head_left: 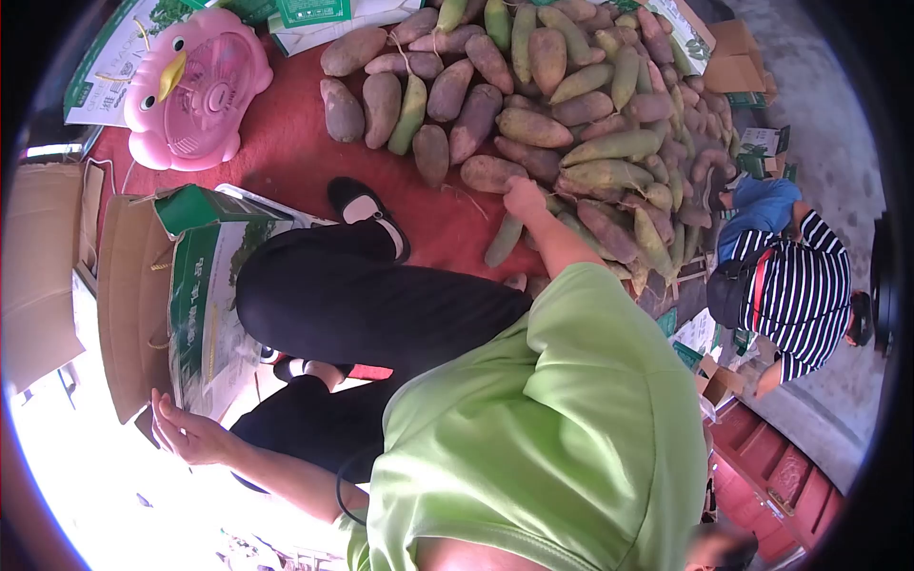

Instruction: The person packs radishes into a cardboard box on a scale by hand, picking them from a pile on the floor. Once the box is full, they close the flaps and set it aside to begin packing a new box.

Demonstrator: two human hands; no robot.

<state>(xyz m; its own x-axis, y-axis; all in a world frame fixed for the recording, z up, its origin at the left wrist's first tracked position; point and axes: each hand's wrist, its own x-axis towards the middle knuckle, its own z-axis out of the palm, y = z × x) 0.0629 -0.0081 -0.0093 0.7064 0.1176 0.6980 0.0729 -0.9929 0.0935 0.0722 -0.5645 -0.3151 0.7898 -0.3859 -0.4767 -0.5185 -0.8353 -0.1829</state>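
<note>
My right hand point(525, 199) reaches into a large heap of green and purplish radishes point(609, 143). Its fingers are closed on the end of a purplish radish point(488, 174) at the near edge of the heap. A green radish point(504, 240) lies just below that wrist. Off to the lower left, my left hand point(188, 435) is held out with its fingers apart and nothing visible in it. Close by it stands an open carton point(205, 295) with green and white print, its brown flap point(133, 305) folded outward. The carton's inside is mostly hidden.
A pink character-shaped basin point(205, 90) sits on the red floor covering point(295, 133) at the upper left. More cartons point(314, 14) lie behind it. Beyond the heap, a person in a striped shirt point(800, 295) bends near other open boxes point(719, 381).
</note>
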